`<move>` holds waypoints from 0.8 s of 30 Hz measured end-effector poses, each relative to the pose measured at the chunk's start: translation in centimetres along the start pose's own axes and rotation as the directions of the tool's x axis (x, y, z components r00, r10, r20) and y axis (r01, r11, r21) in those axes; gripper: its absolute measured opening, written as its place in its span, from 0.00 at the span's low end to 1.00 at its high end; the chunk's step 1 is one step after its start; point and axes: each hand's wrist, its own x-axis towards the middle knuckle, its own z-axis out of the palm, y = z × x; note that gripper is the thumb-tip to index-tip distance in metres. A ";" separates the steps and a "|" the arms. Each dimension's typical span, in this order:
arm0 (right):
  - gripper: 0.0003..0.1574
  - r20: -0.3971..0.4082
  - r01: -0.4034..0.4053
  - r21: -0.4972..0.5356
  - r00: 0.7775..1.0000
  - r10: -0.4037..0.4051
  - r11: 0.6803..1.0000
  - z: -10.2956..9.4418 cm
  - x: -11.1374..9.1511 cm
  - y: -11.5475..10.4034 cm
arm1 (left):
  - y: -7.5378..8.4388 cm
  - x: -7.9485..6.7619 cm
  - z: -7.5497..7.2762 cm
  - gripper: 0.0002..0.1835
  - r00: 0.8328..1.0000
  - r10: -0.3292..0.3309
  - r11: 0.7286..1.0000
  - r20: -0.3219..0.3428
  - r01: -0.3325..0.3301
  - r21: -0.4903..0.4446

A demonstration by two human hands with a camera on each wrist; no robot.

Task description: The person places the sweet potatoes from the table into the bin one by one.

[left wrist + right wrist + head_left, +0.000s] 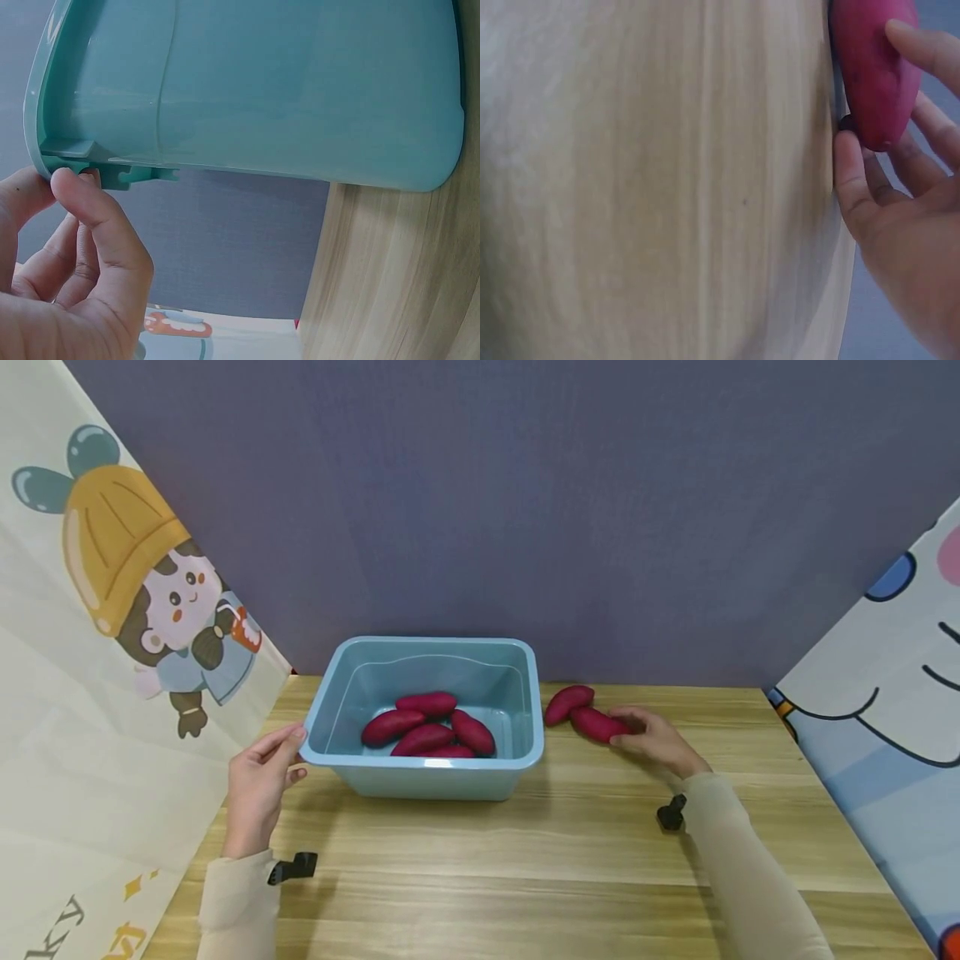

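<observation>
A light blue plastic basin (435, 781) stands on the table with several red-purple sweet potatoes (393, 727) inside. My left hand (258, 781) pinches the basin's rim at its left front corner; the left wrist view shows the thumb and fingers (101, 217) at that rim. To the right of the basin lie two more sweet potatoes, touching: one (568, 704) nearer the basin, the other (596, 725) under my right hand (652, 739). That hand's fingers hold its right end, and in the right wrist view they sit around the tip of the sweet potato (877, 75).
The wooden table (480, 877) ends at a grey-blue fabric wall (525, 510) just behind the basin. Printed cartoon panels flank it, a cream one (67, 760) at left and a blue-and-white one (885, 710) at right. Both wrists carry a small black camera (294, 867).
</observation>
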 end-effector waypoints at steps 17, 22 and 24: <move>0.37 -0.019 -0.030 0.098 0.999 0.032 0.995 -0.1 -0.2 0.6 | 0.1 0.0 0.0 0.18 1.000 0.005 1.000 -0.001 -0.005 -0.001; 0.36 -0.015 -0.033 0.125 0.999 0.035 0.992 -0.1 -0.7 0.5 | 0.0 0.0 0.0 0.20 1.000 0.005 1.000 0.006 -0.005 0.002; 0.36 -0.012 -0.037 0.120 0.999 0.039 0.992 -0.2 -1.0 0.3 | 0.0 0.0 0.0 0.20 1.000 0.004 1.000 0.012 -0.004 0.002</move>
